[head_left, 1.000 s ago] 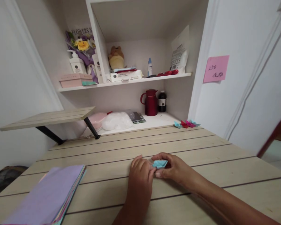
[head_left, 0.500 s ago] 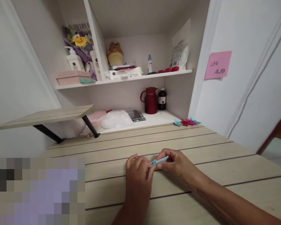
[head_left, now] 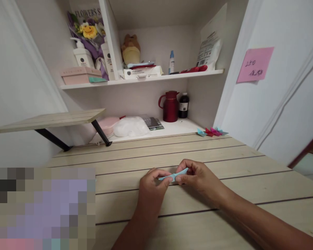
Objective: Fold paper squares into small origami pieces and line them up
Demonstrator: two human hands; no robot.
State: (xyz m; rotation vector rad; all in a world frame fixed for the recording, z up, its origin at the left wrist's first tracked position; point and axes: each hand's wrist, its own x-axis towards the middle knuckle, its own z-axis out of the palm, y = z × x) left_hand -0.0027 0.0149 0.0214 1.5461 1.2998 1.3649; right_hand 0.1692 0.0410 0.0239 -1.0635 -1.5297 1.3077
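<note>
A small piece of folded light blue paper (head_left: 174, 176) is held just above the wooden tabletop, between both of my hands. My left hand (head_left: 153, 183) pinches its left end with thumb and fingers. The right end is gripped by my right hand (head_left: 195, 173), thumb in front and fingers behind. Two narrow points of the paper spread out sideways from a middle fold; parts of each are covered by my fingers. At the far right edge of the table lie several small folded paper shapes (head_left: 211, 132) in blue, red and magenta.
The slatted wooden table (head_left: 224, 222) spreads beneath my hands. A raised wooden stand (head_left: 54, 118) on black legs is at the left. Behind, the shelves hold a dark red jug (head_left: 170, 107), a dark bottle (head_left: 183, 106) and a white bag (head_left: 132, 126). The lower left is blurred out.
My left fingers have shifted onto the paper's left end, which now shows stretched out to the left. The right hand still holds the other end. The camera view has tilted slightly down.
</note>
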